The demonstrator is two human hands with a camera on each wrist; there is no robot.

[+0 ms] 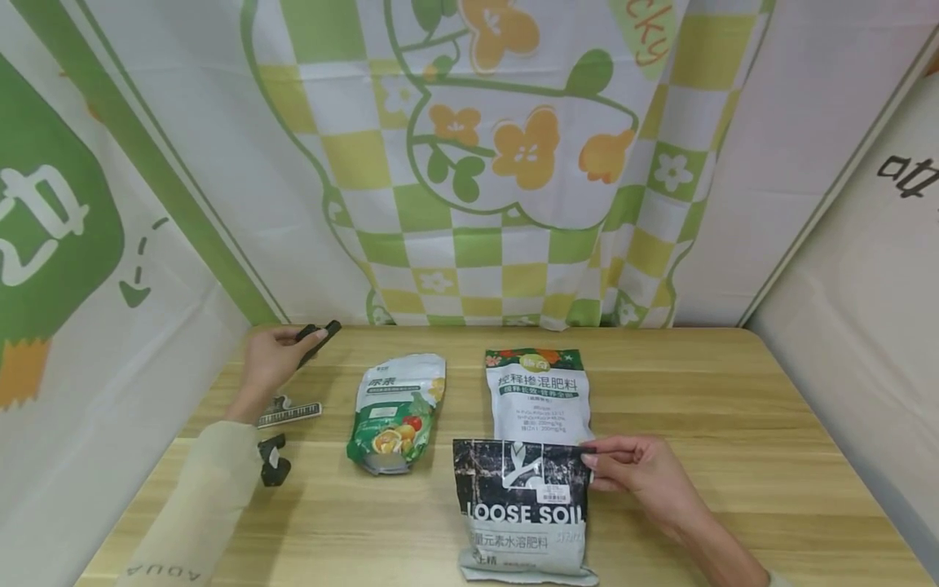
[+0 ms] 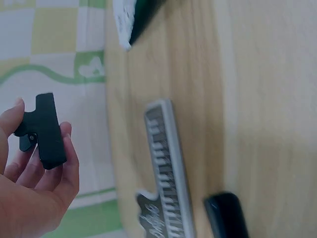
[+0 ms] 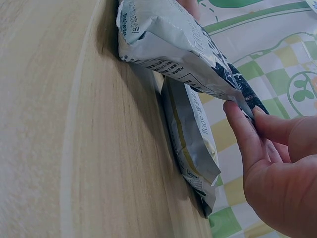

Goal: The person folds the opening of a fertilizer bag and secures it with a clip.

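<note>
My left hand (image 1: 273, 363) holds a black bag clip (image 1: 319, 342) near the table's back left edge. In the left wrist view the clip (image 2: 48, 131) lies between thumb and fingers. On the other side, my right hand (image 1: 645, 477) pinches the upper right edge of a black and white LOOSE SOIL bag (image 1: 524, 514). That bag stands tilted at the front and overlaps a white fertilizer bag (image 1: 543, 403) behind it. Thumb and fingers of the right hand (image 3: 277, 158) grip the LOOSE SOIL bag's (image 3: 173, 54) dark top edge in the right wrist view.
A green and white pouch (image 1: 396, 416) stands mid-table, left of the two bags. Beside my left forearm lie a clip with a piano-key pattern (image 1: 292, 414) and another black clip (image 1: 274, 462). A checkered cloth (image 1: 477, 269) hangs behind the wooden table (image 1: 682, 391).
</note>
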